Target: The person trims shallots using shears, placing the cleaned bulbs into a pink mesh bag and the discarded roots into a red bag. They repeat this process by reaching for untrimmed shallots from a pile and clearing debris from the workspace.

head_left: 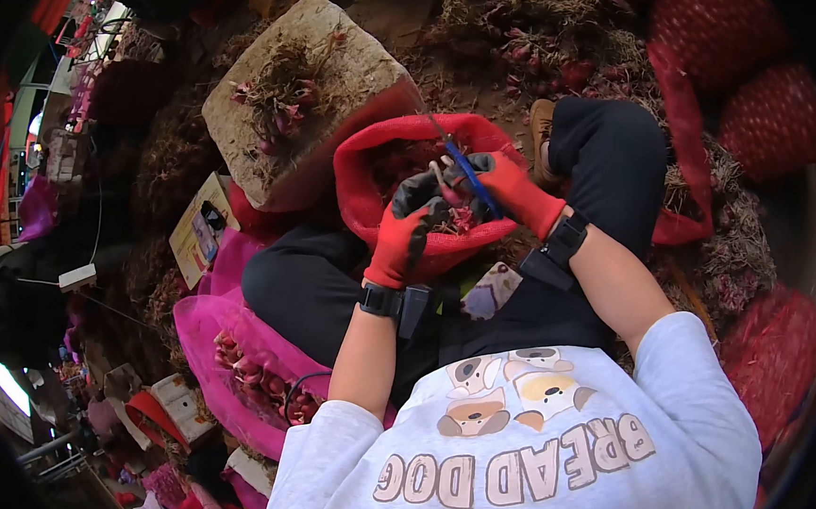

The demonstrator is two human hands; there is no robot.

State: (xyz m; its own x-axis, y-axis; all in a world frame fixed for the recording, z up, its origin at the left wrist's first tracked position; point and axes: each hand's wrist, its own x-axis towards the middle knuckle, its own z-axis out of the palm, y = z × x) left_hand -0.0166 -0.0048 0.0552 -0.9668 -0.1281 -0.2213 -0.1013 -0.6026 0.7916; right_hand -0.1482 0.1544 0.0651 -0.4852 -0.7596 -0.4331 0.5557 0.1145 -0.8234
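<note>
My left hand (pixel 405 231), in a red glove with dark palm and fingers, is closed around a small shallot-like bulb (pixel 449 195). Close beside it on the right, my right hand (pixel 516 194), gloved the same way, grips a blue-handled tool (pixel 472 176) with a thin blade pointing up and left. Both hands are over the opening of a red mesh bag (pixel 465 247), where reddish bulbs (pixel 458 222) and dry scraps lie. The bag stands between my crossed legs. Part of the bulb is hidden by the fingers.
A stone block (pixel 345 70) with a bunch of dried bulbs (pixel 285 114) stands at the upper left. A pink mesh bag (pixel 200 320) holding bulbs lies at the lower left. Full red mesh bags (pixel 777 120) are at the right. Bulbs with dry stalks (pixel 536 51) cover ground beyond.
</note>
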